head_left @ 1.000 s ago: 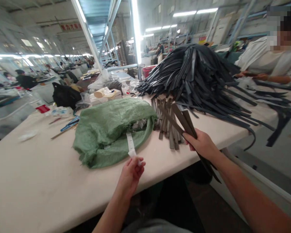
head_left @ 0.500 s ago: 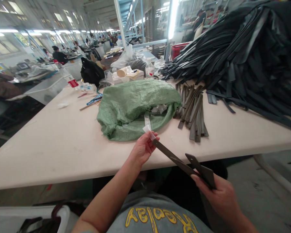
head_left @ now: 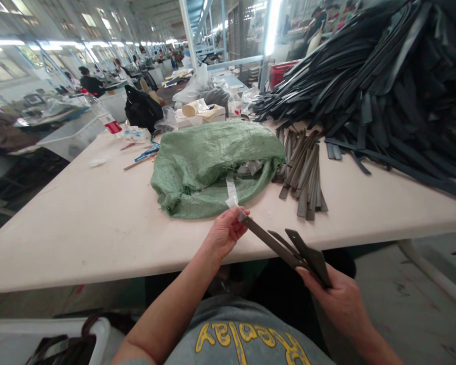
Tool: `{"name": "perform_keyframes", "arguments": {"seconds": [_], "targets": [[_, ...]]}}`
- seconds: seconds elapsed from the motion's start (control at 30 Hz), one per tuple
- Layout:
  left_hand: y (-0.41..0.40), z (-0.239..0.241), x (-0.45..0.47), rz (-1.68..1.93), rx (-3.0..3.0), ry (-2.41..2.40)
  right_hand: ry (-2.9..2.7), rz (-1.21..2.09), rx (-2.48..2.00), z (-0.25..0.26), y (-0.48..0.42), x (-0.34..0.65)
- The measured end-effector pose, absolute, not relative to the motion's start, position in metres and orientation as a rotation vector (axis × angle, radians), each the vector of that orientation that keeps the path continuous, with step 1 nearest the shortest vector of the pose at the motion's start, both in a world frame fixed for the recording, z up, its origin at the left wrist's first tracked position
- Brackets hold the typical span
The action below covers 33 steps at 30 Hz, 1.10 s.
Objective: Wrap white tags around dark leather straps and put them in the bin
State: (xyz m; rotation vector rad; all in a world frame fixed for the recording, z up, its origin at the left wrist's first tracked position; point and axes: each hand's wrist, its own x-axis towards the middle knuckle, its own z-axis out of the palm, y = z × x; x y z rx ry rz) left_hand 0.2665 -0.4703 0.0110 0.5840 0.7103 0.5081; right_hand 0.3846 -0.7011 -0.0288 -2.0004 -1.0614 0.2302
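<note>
My left hand [head_left: 228,230], fingers pinched, grips a clear plastic sleeve [head_left: 232,201] at the end of a dark brown strap [head_left: 268,241]. The strap's tip sits at the mouth of the sleeve, partly behind my fingers. My right hand [head_left: 338,299] is closed round several such straps [head_left: 311,253], whose free ends fan out above the thumb. Just beyond my left hand lies a green woven sack [head_left: 216,147], its opening facing me with clear plastic inside. A pile of brown straps [head_left: 302,175] rests right of the sack.
A large heap of black strips [head_left: 387,91] covers the table's right back. Along the back are a black bag [head_left: 141,109], a bottle with a red label [head_left: 108,121] and plastic bags [head_left: 201,86]. A white bin [head_left: 102,337] stands at lower left, below the table [head_left: 79,238].
My right hand has moved slightly left and up with the straps, which are spread wider apart. The strap's tip is a little further into the plastic sleeve.
</note>
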Motion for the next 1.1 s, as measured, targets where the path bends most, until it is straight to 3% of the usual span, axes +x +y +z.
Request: {"name": "perform_keyframes", "arguments": {"seconds": [0.2, 0.47, 0.73, 0.9, 1.1], "targets": [[-0.484, 0.001, 0.270, 0.513, 0.723, 0.730, -0.901, 0.327, -1.993, -0.033, -0.691, 0.369], [-0.484, 0.002, 0.265, 0.559, 0.810, 0.714, -0.748, 1.043, -1.601, -0.031, -0.680, 0.346], [-0.521, 0.001, 0.261, 0.299, 0.957, 0.441, -0.886, 0.544, -1.732, -0.013, -0.660, 0.353], [-0.500, 0.013, 0.267, 0.699, 0.868, 0.530, -0.951, 0.550, -1.720, -0.014, -0.649, 0.351], [-0.512, 0.009, 0.264, 0.477, 0.924, 0.413, -0.944, 0.512, -1.681, -0.021, -0.630, 0.353]]}}
